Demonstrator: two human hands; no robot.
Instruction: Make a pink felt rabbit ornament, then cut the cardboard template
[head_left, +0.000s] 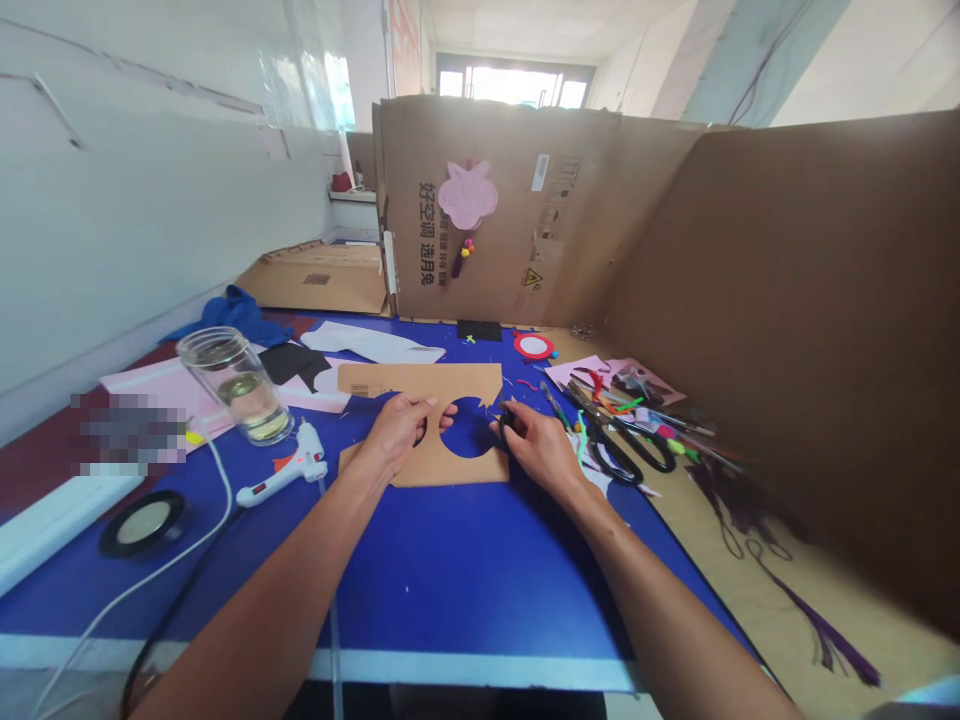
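A flat piece of brown cardboard (420, 378) with a large rounded cut-out on its right side is held a little above the blue table. My left hand (401, 428) is closed on it, thumb on top and fingertips showing through the cut-out. Black-handled scissors (505, 420) are in my right hand (541, 442), with fingers wrapped round the handle loops. Their blades are small and hard to make out at the cut edge. Nearest to my left hand lies a white hot glue gun (289, 470).
At the left stand a glass jar (255, 400) with yellowish liquid and a roll of black tape (142, 522). Larger scissors (619, 440) lie among paper scraps on the right. Cardboard walls (570, 220) close off the back and right; cables cross the left side.
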